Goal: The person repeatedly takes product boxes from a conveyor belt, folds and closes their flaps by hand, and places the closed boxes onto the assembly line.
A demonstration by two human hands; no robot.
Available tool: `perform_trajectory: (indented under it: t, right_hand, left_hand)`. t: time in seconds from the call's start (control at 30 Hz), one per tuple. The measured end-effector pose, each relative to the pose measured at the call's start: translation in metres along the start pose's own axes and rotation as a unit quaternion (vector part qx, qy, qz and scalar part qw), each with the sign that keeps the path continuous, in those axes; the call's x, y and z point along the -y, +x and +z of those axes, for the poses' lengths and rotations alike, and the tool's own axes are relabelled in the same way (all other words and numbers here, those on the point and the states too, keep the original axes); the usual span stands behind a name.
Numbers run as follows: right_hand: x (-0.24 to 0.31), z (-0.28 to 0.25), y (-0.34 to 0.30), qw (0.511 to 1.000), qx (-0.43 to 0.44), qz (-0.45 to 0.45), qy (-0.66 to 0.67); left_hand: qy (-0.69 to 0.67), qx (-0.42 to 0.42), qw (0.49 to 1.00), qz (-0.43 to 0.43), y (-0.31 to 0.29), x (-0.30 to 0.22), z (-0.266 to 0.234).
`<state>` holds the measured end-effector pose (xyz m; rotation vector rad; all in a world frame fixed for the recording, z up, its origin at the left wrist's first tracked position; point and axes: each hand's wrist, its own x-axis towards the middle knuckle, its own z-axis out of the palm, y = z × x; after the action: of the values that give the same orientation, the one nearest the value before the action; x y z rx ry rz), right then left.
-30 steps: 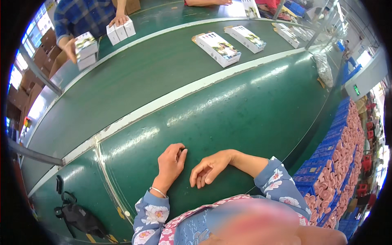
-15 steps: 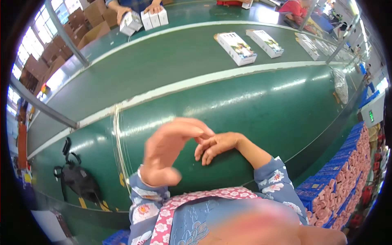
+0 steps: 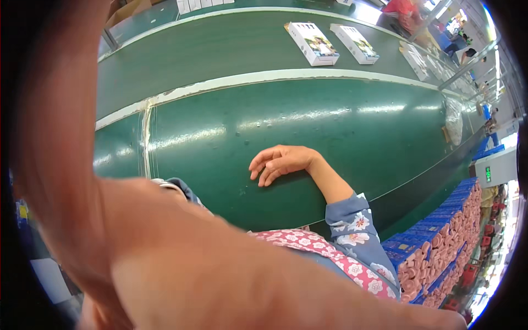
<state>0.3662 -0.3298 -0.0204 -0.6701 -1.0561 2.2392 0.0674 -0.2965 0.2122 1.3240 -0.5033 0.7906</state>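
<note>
My right hand rests on the green tabletop, palm down and holding nothing. Its fingers are loosely bent and a little apart. My left hand is raised very near the camera, large and blurred, and covers the left side of the head view. Most of its fingers are cut off or smeared, so whether it holds anything does not show. A pale bracelet and part of a blue sleeve appear behind it.
Beyond the table, a green conveyor belt carries white printed boxes. A clear plastic bag lies at the table's right end. Blue crates of pink parts are stacked at right. White boxes stand on the far side.
My left hand has lifted from beside the right hand up close to the camera, hiding the black bag at left. The right hand stays on the table. The view has shifted downward.
</note>
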Motion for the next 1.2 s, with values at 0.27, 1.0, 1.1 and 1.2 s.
perform_trajectory:
  t: [0.27,1.0,1.1,1.2]
  right_hand:
    - [-0.003,0.004,-0.024,1.0,0.005,-0.011,0.028]
    - [0.009,0.017,-0.024,1.0,0.031,-0.001,-0.001]
    - [0.013,0.012,-0.04,1.0,0.014,-0.003,0.01]
    - [0.015,0.009,-0.039,0.999,0.042,-0.006,0.024]
  left_hand:
    - [-0.013,0.03,0.999,0.028,0.062,0.039,0.047]
    - [0.196,-0.002,0.973,0.118,0.039,0.044,0.046]
    - [0.272,-0.052,0.947,0.162,0.049,0.045,0.041]
    - [0.274,-0.314,0.813,0.406,0.064,0.037,0.071]
